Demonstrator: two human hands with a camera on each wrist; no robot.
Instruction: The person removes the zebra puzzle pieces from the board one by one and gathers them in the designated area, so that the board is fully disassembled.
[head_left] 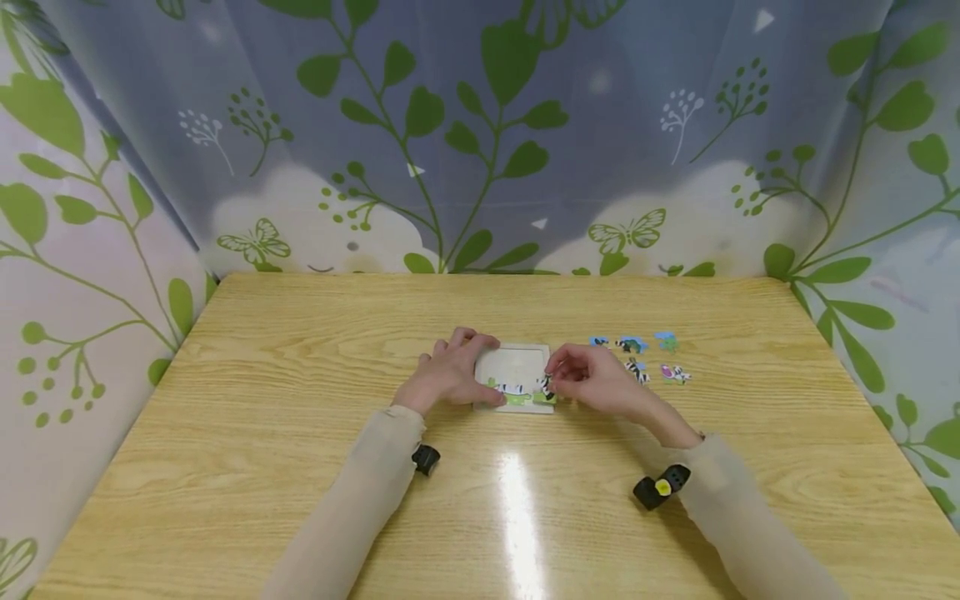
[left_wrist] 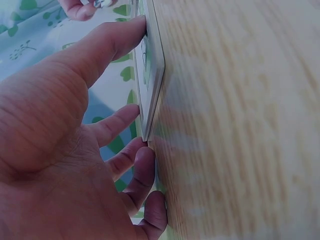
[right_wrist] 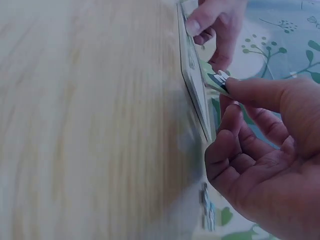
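Note:
A shallow white puzzle tray [head_left: 513,362] lies on the table with puzzle pieces [head_left: 517,400] along its near edge, green below and black-and-white above. My left hand [head_left: 450,372] spreads over the tray's left side. Its thumb [left_wrist: 125,37] presses on the tray near the front, while the other fingers lie along the left and far side. Between thumb and fingers, my right hand [head_left: 596,381] pinches a green, black and white puzzle piece [right_wrist: 216,80] at the tray's near right corner. In the right wrist view the piece tilts over the tray's edge.
Several loose puzzle pieces [head_left: 632,344] with blue, green, black-and-white and pink parts lie right of the tray, beyond my right hand. The wooden table [head_left: 300,358] meets a leaf-patterned curtain [head_left: 480,208] at its back and sides.

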